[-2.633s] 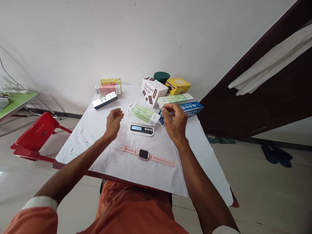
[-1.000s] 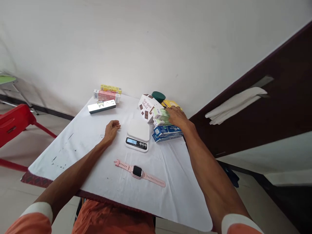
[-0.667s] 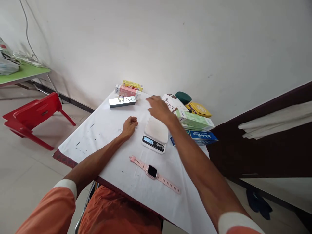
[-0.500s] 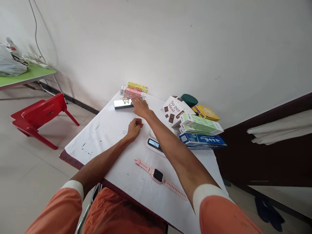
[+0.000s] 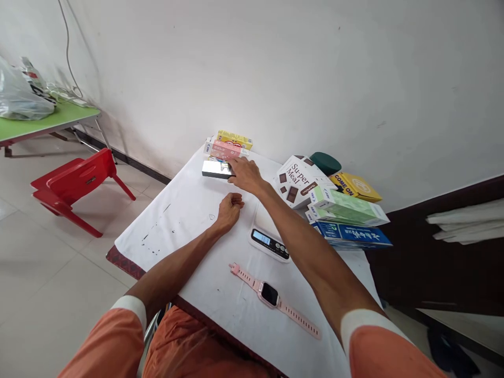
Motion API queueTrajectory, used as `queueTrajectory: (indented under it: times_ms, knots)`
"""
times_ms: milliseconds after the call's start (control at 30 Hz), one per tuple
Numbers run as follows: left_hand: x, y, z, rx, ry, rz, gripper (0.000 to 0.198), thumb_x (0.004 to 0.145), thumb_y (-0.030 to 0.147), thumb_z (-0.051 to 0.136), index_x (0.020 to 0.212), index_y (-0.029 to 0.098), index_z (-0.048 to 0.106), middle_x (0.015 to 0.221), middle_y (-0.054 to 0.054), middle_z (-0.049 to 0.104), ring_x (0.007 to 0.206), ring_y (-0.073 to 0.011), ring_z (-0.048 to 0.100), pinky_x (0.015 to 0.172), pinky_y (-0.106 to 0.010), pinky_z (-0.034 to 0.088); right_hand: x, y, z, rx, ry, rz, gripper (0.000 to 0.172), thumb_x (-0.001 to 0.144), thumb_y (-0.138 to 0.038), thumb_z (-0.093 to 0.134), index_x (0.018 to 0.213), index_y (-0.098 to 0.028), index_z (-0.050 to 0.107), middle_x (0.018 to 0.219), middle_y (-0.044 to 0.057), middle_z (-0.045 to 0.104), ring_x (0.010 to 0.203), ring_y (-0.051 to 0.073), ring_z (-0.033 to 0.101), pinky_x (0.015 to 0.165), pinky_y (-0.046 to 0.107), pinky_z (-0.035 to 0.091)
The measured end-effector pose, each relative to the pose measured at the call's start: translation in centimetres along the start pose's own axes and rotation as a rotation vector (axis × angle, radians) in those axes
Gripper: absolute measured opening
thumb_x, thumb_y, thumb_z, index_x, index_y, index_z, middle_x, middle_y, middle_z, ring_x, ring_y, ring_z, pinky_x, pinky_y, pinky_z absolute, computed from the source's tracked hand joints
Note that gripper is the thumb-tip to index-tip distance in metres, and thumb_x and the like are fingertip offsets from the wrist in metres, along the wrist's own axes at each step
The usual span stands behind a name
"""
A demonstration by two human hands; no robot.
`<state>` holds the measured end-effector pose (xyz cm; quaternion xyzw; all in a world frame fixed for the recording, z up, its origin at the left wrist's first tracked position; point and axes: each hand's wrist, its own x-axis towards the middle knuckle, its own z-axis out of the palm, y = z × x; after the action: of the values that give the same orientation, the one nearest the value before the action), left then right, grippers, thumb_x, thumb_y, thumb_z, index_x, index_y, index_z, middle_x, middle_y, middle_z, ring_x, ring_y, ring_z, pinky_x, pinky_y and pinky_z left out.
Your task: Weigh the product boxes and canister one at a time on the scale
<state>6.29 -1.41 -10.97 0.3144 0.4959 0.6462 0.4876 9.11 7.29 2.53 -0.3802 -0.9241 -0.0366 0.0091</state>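
At the table's far left corner, my right hand (image 5: 246,175) is closed around the right end of a flat black box with a shiny, mirror-like top (image 5: 216,168). Just behind it stand a pink-and-white box (image 5: 225,149) and a yellow box (image 5: 236,138). My left hand (image 5: 230,210) rests on the white cloth with its fingers loosely curled and nothing visible in them. Beneath my right forearm is a white digital scale (image 5: 271,245) with a lit display, partly hidden by the arm. A pink smartwatch (image 5: 270,294) lies stretched out nearer to me.
Along the right side are a white "Su-per Meal" box (image 5: 299,178), a dark green round object (image 5: 325,163), a yellow box (image 5: 358,187), green-white boxes (image 5: 350,205) and a blue box (image 5: 354,233). A red chair (image 5: 79,184) stands left of the table.
My right hand and the black box have shifted slightly right relative to the boxes behind. The whole view has also swung a little. My left hand stays curled on the cloth.
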Motion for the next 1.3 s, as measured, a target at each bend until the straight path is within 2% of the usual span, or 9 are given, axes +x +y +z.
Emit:
queueTrajectory:
  times_ms: [100,233,333,433,667,867,1067,1167,1300]
  knots:
    - [0.1,0.1,-0.1,0.019,-0.001,-0.003,0.036,0.069,0.001,0.058,0.1,0.017,0.067,0.109,-0.011,0.075,0.093,-0.0209,0.072,0.097,-0.041,0.057,-4.6,2.6,-1.9,0.121,0.033,0.097,0.04,0.084,-0.028,0.077,0.12,-0.016,0.066,0.12,0.016,0.073,0.113,0.034,0.065,0.094,0.044,0.051]
    - [0.3,0.5,-0.2,0.037,-0.003,-0.009,0.034,0.068,0.0,0.058,0.096,0.017,0.067,0.102,-0.008,0.074,0.092,-0.02,0.071,0.099,-0.041,0.056,-11.6,6.1,-3.5,0.273,0.065,0.216,0.032,0.084,-0.035,0.075,0.111,-0.019,0.07,0.106,0.009,0.077,0.096,0.027,0.069,0.085,0.038,0.052]
    - [0.3,0.7,-0.3,0.049,-0.005,-0.012,0.034,0.067,0.0,0.058,0.095,0.016,0.067,0.098,-0.007,0.074,0.094,-0.0204,0.072,0.103,-0.043,0.054,-15.9,7.7,-3.4,0.326,0.08,0.319,0.033,0.085,-0.039,0.074,0.112,-0.019,0.072,0.107,0.008,0.078,0.095,0.027,0.07,0.083,0.037,0.052]
    - [0.1,1.1,-0.4,0.065,-0.01,0.004,0.034,0.067,0.002,0.058,0.097,0.016,0.068,0.097,-0.006,0.074,0.096,-0.0204,0.071,0.105,-0.043,0.053,-18.4,8.3,-2.2,0.337,0.089,0.368,0.032,0.084,-0.036,0.074,0.111,-0.019,0.072,0.104,0.009,0.078,0.095,0.028,0.07,0.083,0.037,0.052]
    - [-0.5,2.5,-0.6,0.094,-0.023,0.0,0.037,0.068,0.002,0.056,0.101,0.015,0.068,0.104,-0.008,0.073,0.1,-0.0206,0.072,0.108,-0.044,0.053,-19.2,8.2,0.8,0.349,0.088,0.35,0.029,0.083,-0.03,0.077,0.107,-0.017,0.069,0.106,0.01,0.076,0.099,0.028,0.069,0.087,0.038,0.051]
    - [-0.5,2.6,-0.8,0.123,-0.043,-0.005,0.037,0.07,0.005,0.059,0.105,0.016,0.068,0.109,-0.009,0.073,0.108,-0.0217,0.071,0.11,-0.045,0.052,-19.6,8.6,2.5,0.348,0.11,0.351,0.029,0.083,-0.028,0.075,0.108,-0.017,0.067,0.104,0.009,0.074,0.098,0.028,0.066,0.089,0.039,0.05]
    - [-0.5,2.5,-0.7,0.093,-0.034,-0.003,0.036,0.068,0.006,0.058,0.101,0.016,0.068,0.104,-0.007,0.074,0.103,-0.0205,0.072,0.11,-0.044,0.052,-20.6,7.8,1.7,0.348,0.105,0.364,0.038,0.084,-0.03,0.076,0.119,-0.017,0.066,0.117,0.013,0.072,0.112,0.032,0.064,0.098,0.046,0.052]
    - [-0.5,2.5,-0.7,0.083,-0.026,-0.011,0.036,0.067,0.006,0.057,0.1,0.016,0.068,0.102,-0.007,0.074,0.101,-0.0198,0.072,0.109,-0.043,0.053,-21.9,7.5,-0.6,0.37,0.302,0.366,0.045,0.087,-0.036,0.076,0.126,-0.017,0.065,0.13,0.016,0.068,0.123,0.034,0.062,0.105,0.05,0.051]
    - [-0.5,2.5,-0.8,0.107,-0.032,0.0,0.036,0.067,0.007,0.059,0.101,0.017,0.068,0.103,-0.007,0.074,0.103,-0.0203,0.072,0.107,-0.042,0.054,-24.2,7.3,-3.8,0.416,0.596,0.398,0.03,0.097,-0.037,0.061,0.123,-0.022,0.066,0.124,0.012,0.072,0.116,0.03,0.067,0.096,0.048,0.059]
